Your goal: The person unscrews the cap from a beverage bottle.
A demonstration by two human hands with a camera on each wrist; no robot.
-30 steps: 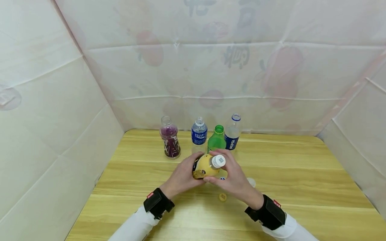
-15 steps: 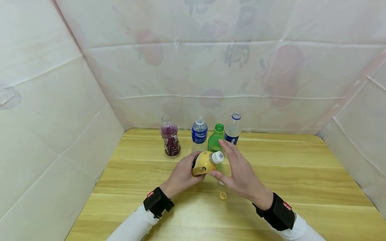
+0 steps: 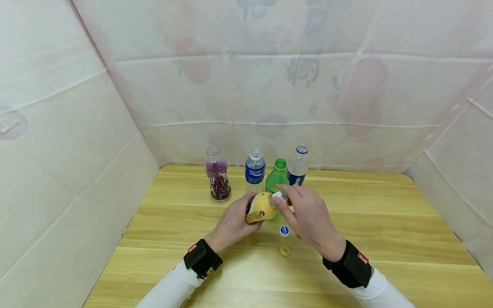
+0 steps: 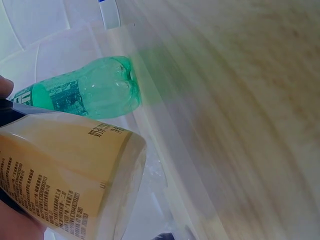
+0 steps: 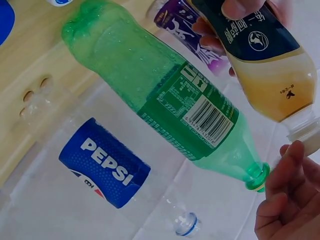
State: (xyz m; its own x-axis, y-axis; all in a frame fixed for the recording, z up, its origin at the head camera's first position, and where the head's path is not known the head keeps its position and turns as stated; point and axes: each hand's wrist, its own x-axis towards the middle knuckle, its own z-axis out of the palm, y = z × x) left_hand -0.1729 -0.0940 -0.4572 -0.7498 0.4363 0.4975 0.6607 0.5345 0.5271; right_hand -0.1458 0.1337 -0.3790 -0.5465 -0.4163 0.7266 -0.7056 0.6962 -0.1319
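Note:
My left hand [image 3: 233, 222] grips a yellow drink bottle [image 3: 262, 207] with a dark label round its middle, tilted so its neck points right. In the left wrist view the bottle's base [image 4: 75, 170] hangs above the table. On its neck sits a white cap [image 3: 279, 196], which my right hand [image 3: 312, 218] pinches between thumb and forefinger. The right wrist view has the fingers of my right hand [image 5: 292, 192] curled at the white cap [image 5: 306, 137]. Just behind the held bottle stands a green bottle [image 3: 277, 176], without a cap.
Behind the hands stand a purple bottle [image 3: 218, 177], a clear bottle with a blue Pocari Sweat label [image 3: 254, 173] and a Pepsi bottle [image 3: 297, 169], all uncapped. A blue-and-white cap [image 3: 284, 231] and a yellow cap [image 3: 284, 251] lie on the wooden table [image 3: 173, 265].
My right hand has come off the bottle with its fingers spread, then closed on the white cap. The left hand keeps its grip, and the bottle has shifted only slightly.

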